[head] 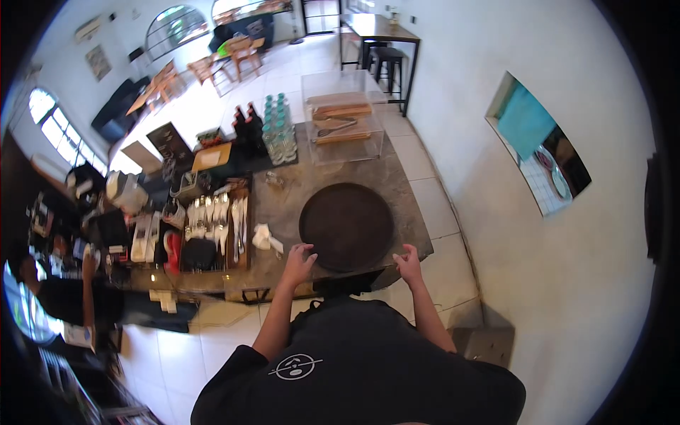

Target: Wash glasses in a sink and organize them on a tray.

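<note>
A round dark serving tray lies flat on the stone-like countertop. Just off its near left rim is my left hand, thumb and fingers apart with nothing between them. My right hand is at the near right side of the tray, its fingers spread and also without anything in them. Whether either hand touches the counter is hard to tell. Left of my left hand lies a crumpled white napkin or cloth. A small clear glass item sits beyond it.
A clear acrylic display box with wooden boards stands at the counter's far end. Glass bottles with teal caps and dark bottles are beside it. Wrapped cutlery fills a wooden organizer. Another person stands at far left; a wall rises on the right.
</note>
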Demonstrator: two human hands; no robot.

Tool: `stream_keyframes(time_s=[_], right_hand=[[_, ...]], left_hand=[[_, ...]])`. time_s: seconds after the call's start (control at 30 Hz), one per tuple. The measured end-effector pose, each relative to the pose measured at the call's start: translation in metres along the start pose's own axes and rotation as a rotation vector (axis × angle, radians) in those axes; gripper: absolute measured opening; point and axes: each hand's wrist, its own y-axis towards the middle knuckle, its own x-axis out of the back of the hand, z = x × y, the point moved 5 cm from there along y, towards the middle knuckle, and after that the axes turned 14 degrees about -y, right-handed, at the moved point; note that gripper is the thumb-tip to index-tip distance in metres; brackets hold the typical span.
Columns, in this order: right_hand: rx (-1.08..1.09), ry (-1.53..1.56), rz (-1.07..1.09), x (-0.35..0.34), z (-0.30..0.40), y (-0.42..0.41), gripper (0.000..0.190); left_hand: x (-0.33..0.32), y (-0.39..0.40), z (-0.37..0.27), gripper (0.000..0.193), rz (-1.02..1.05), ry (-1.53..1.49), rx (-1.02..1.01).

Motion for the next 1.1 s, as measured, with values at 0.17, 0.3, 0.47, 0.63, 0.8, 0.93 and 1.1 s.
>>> stream_keyframes(time_s=[0.17,0.3,0.47,0.63,0.8,0.93,1.1], right_hand=[[-0.038,0.101,0.455,-0.006,-0.006,-0.051,0.026],[0.147,-0.079,0.804,-0.002,-0.008,-0.081,0.028],[0.309,-0.233,1.087,-0.033,-0.011,-0.126,0.029],[0.284,-0.132,1.236,-0.07,0.013,-0.23,0.022],[0.237,-0.336,1.568,-0.124,-0.018,-0.364,0.024],[0.433,-0.639,1.954,-0.176,-0.01,-0.494,0.031],[0.77,-0.675,2.256,-0.262,0.026,-0.657,0.029]], left_hand=[[-0.021,-0.1,0.02,0.031,-0.083,-0.551,0.214],[-0.026,-0.194,-0.013,0.029,-0.34,-0.593,0.221],[-0.054,-0.37,-0.007,0.039,-0.705,-0.735,0.365],[-0.074,-0.523,-0.024,0.031,-1.054,-0.729,0.383],[-0.075,-0.643,-0.014,0.028,-1.44,-0.794,0.311],[-0.069,-0.746,-0.017,0.028,-1.586,-0.785,0.286],[-0.058,-0.887,-0.006,0.031,-1.819,-0.836,0.299]])
